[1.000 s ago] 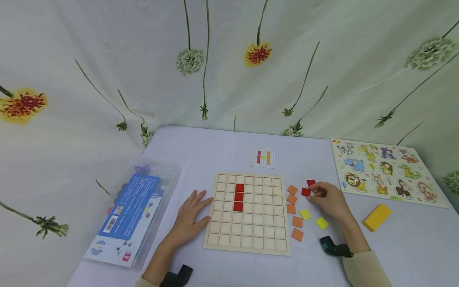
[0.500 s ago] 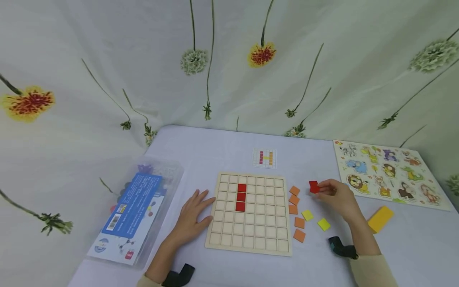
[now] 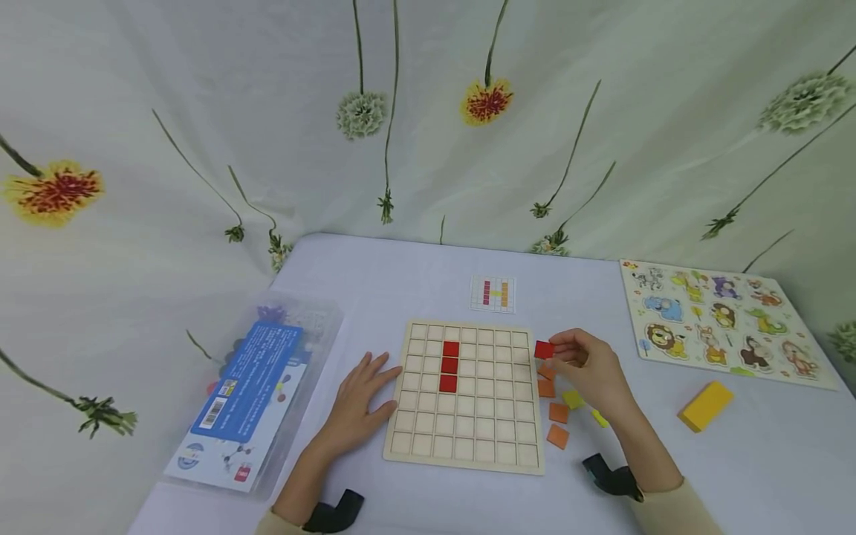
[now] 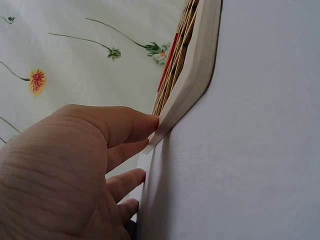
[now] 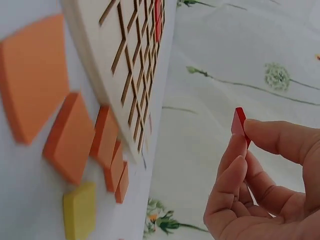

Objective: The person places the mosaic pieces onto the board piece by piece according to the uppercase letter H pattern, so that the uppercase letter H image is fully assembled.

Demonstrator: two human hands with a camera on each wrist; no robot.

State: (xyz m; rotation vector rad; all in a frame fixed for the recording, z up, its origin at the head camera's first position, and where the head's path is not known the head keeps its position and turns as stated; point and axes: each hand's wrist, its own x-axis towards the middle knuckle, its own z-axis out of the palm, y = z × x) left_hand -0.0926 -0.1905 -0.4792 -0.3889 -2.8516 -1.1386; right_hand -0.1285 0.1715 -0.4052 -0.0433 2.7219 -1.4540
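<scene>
The right hand point(image 3: 588, 364) is pinching a red tile point(image 3: 543, 349) between thumb and fingertips in a narrow hold; whether more than 1 is sitting in the pinch, I cannot tell. It is hovering clear of the table point(image 3: 414, 498), just beyond the right edge of the gridded board point(image 3: 461, 467) and near the far orange tiles point(image 3: 558, 412). 5 of these are lying loose along that edge, with 2 yellow tiles point(image 3: 572, 400) close by. On the board, 3 red tiles point(image 3: 449, 365) are filling neighbouring cells of the 3rd column from the left. The left hand point(image 3: 361, 394) is lying with fingers spread at the opposite edge, gripping nothing, its thumb touching the rim and seemingly steadying it. Farther out, a small card point(image 3: 493, 294) is showing a reddish column, a yellow middle and an orange column. The step in hand seems to be building the red column; the next move is probably calling for reaching across to the bare cell below those 3, then laying the tile flat and square before letting go.
</scene>
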